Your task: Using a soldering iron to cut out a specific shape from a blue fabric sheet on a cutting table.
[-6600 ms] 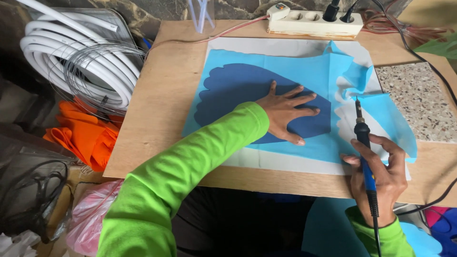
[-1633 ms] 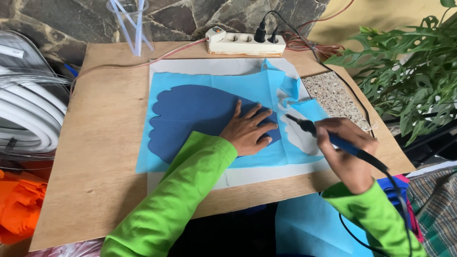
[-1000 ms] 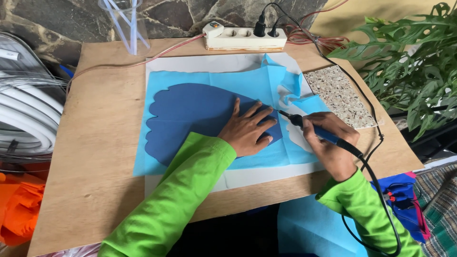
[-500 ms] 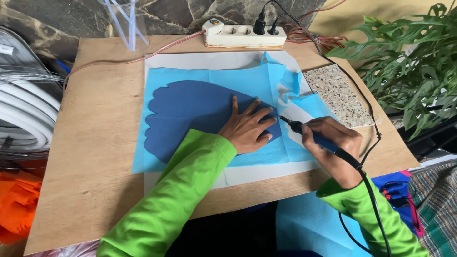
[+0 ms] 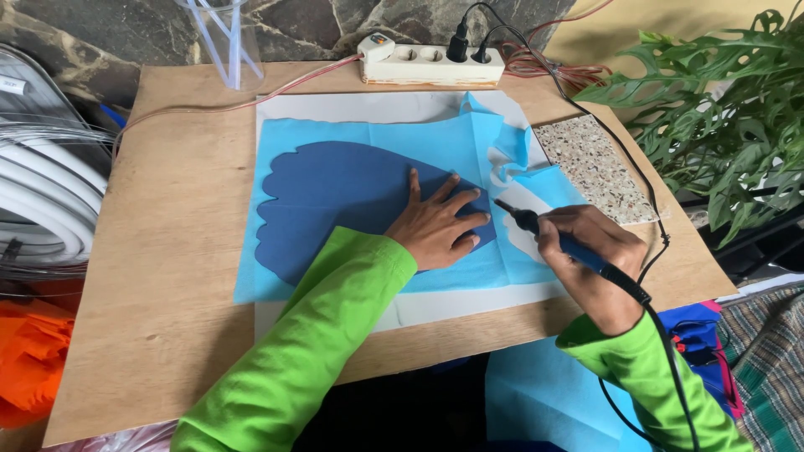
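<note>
Head view is all I have, looking down on a wooden board (image 5: 167, 251) that serves as my worktop. My left hand (image 5: 435, 226) lies flat with the fingers spread wide, palm down on the dark blue shape (image 5: 335, 201), holding nothing, just pressing on it near its right end. That shape, with a scalloped left edge, sits on top of a light blue sheet (image 5: 377, 138), which in turn lies over white paper (image 5: 352, 105) at the middle of the board. My right hand (image 5: 590, 259) is closed around a pen-like hot tool (image 5: 561, 241) with a blue grip and dark front part, held like a pencil and slanted down to the left. Its tip (image 5: 500, 202) is at the right end of the dark shape, just beside my left fingertips (image 5: 483, 218); I cannot tell whether it touches the sheet. A black cord (image 5: 670, 368) runs from the tool's rear past my green sleeve (image 5: 645, 377). To the right of the tip the light blue sheet is cut and curled up, showing white beneath. A speckled stone tile (image 5: 595, 167) lies at the board's right edge, near my right hand. A white power strip (image 5: 431, 65) with two black plugs sits at the far edge. White hose coils (image 5: 42, 201) are off to the left, and green leaves (image 5: 720, 109) to the right.
</note>
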